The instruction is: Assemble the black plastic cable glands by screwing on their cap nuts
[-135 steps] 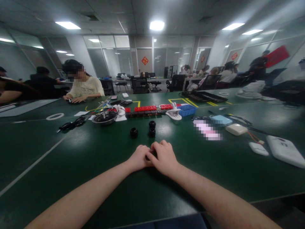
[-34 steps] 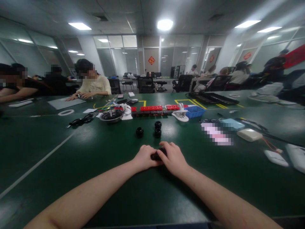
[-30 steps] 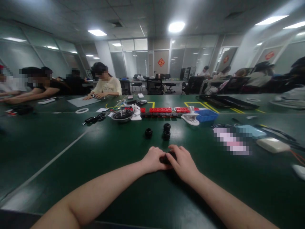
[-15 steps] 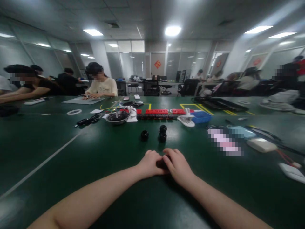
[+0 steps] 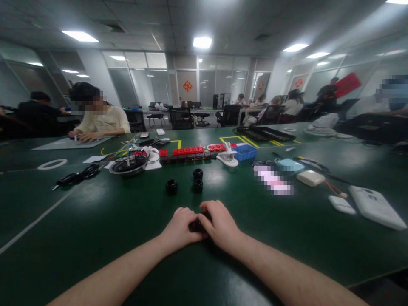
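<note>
Close together above the green table, my left hand (image 5: 181,225) and my right hand (image 5: 220,223) are both closed around a small black piece (image 5: 197,225). Fingers hide most of it, so its full shape cannot be made out. Just beyond my hands, a black, round, ring-topped part (image 5: 171,187) stands on the left. Two similar parts are to its right, a far one (image 5: 198,173) directly behind a near one (image 5: 198,185). None of these three is touched by my hands.
Across the table lie a row of red blocks (image 5: 188,150), a bowl of black cable (image 5: 129,165), a white stand (image 5: 227,157) and a blue bin (image 5: 245,152). A white box (image 5: 310,178) and a white power bank (image 5: 378,207) lie right. A co-worker (image 5: 102,121) sits far left.
My view has turned to the right, so the table's contents appear further left. Both hands stay together around the black piece, their grip looking much the same.
</note>
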The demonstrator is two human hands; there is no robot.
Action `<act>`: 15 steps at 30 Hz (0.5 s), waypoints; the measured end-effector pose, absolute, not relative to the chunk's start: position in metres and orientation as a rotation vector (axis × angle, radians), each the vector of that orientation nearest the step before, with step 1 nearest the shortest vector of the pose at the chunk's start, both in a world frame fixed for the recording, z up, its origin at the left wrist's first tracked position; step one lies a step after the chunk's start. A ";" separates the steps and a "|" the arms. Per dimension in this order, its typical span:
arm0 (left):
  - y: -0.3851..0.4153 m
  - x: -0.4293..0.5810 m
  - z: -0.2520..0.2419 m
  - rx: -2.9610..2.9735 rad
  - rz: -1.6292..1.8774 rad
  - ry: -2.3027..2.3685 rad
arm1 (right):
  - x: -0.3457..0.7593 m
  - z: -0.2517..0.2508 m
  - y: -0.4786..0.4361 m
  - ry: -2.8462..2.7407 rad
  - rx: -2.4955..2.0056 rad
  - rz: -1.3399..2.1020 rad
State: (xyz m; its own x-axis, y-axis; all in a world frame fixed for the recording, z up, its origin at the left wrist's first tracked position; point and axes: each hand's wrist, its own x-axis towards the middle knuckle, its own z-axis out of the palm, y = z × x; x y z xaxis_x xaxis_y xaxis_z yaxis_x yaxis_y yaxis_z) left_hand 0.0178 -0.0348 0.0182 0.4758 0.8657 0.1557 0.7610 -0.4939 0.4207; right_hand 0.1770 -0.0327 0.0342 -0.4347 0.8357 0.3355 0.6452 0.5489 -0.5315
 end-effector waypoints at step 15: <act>-0.032 0.018 0.019 2.362 0.466 1.369 | 0.178 0.031 -0.029 -2.280 -1.096 0.511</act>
